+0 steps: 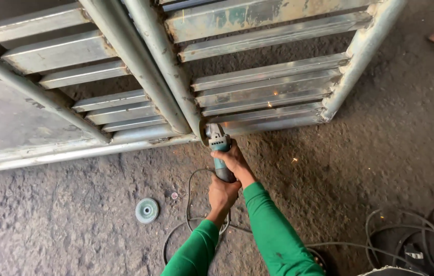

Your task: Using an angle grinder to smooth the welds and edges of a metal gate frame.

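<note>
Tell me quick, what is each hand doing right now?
Left hand: closed around the rear of the angle grinder.
Right hand: closed on the grinder's body, nearer the metal gate frame.

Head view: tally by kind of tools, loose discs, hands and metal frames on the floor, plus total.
Angle grinder: 1, gripped by the right hand near the head and the left hand at the rear
Loose grinding disc: 1, flat on the floor
Hands: 2
Louvred metal frame: 1
Total: 5
</note>
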